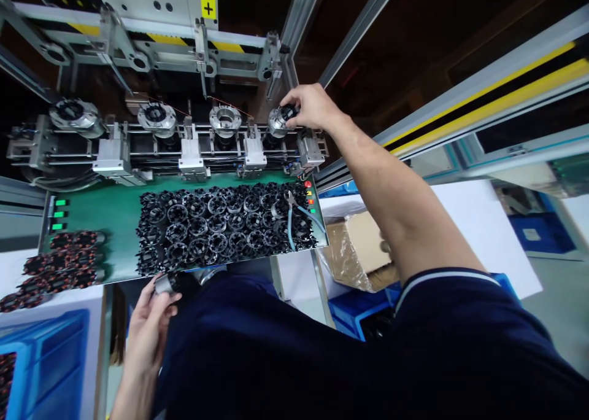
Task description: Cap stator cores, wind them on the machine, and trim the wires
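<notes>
- the right hand (313, 108) is at about 1 o'clock, fingers bunched and reaching down from above, its fingertips pinching a black slotted ring (288, 113) on the rightmost of four round metal fixtures (277, 124).
- an even pinch around the ring's edge looks like the sound way to handle it, since it keeps the ring level on the round seat and the wrist clear of the next fixture.
- the left hand (146, 337) is at about 7 o'clock, palm up and fingers curled, holding a second black ring (165, 283) between fingers and thumb, below the board's near edge.
- both rings are matte black with slots around a central hole; fine detail is too small to tell.
- a green board (101, 236) lies at about 9 o'clock, carrying a dense heap of black slotted parts (221, 223), with blue-handled pliers (294, 223) resting on the heap at about 3 o'clock.
- copper-wound stators (59, 266) sit at about 8 o'clock, partly on the board's edge.
- a row of pneumatic cylinders (191, 162) runs just below the fixtures, at about 12 o'clock.
- a blue plastic crate (46, 358) stands at about 8 o'clock, and an open cardboard box (363, 242) lies at about 4 o'clock.
</notes>
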Motion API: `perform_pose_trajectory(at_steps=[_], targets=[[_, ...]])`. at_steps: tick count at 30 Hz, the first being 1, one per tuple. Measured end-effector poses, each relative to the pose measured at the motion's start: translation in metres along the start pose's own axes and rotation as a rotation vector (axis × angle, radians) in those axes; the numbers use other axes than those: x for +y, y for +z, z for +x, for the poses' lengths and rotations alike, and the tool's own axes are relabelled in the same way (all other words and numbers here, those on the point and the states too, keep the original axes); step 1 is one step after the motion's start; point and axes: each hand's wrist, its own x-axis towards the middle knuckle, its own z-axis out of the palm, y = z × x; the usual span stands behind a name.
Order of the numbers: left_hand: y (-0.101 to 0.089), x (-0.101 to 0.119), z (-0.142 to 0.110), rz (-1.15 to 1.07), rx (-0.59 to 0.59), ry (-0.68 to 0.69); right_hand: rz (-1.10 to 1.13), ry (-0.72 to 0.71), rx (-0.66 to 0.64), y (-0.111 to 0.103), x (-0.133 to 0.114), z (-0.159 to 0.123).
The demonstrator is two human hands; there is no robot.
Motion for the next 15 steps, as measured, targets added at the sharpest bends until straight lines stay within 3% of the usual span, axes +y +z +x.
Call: perform_pose_trajectory(at_steps=[3,7,15], targets=[[0.017,0.012,-0.007,-0.070,-0.019,-0.004,0.011,-0.018,-0.064,-0.007,0.002,0.017],[0.044,0.029,-0.018,-0.123,-0.128,0.058,0.034,-0.021,-0.120,-0.012,0.002,0.032],[0.081,0.039,-0.036,-0.178,-0.310,0.087,0.060,-0.043,-0.052,-0.007,0.002,0.016]])
